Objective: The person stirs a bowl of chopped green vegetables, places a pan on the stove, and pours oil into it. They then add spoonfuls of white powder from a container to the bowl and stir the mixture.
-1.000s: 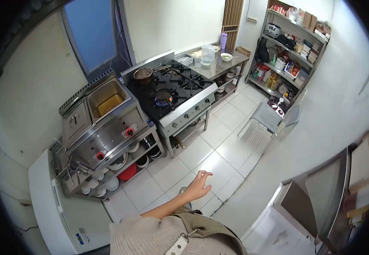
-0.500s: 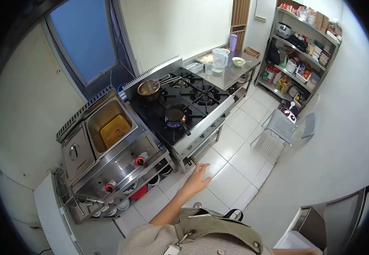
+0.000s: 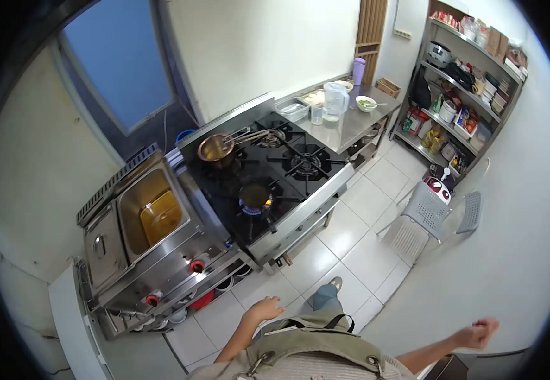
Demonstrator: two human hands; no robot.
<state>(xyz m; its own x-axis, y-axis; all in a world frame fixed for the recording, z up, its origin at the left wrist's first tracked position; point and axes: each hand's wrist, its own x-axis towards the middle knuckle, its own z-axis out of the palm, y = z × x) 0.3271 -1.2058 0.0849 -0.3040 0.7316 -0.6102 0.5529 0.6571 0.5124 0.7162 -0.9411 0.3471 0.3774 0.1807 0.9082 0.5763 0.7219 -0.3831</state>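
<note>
My left hand [image 3: 265,309] hangs low in front of the stove, its fingers loosely curled with no object visible in them. At the right, my right hand [image 3: 477,334] is closed near the wall; whatever it may hold is too small to make out. On the black stove [image 3: 275,171], a small dark pan [image 3: 255,196] sits over a lit blue and orange flame. Behind it stands a copper-coloured pot [image 3: 215,149] with a strainer across its top.
Left of the stove is a fryer [image 3: 192,237] with amber oil. A steel counter [image 3: 344,130] holds a clear pitcher [image 3: 335,101] and a bowl [image 3: 366,104]. A grey chair [image 3: 427,206] stands by the right wall, near loaded shelves [image 3: 458,79].
My left hand has moved left and down from the stove's front. My right hand has risen into fuller view at the right. A foot now shows on the tiles, and the view has shifted.
</note>
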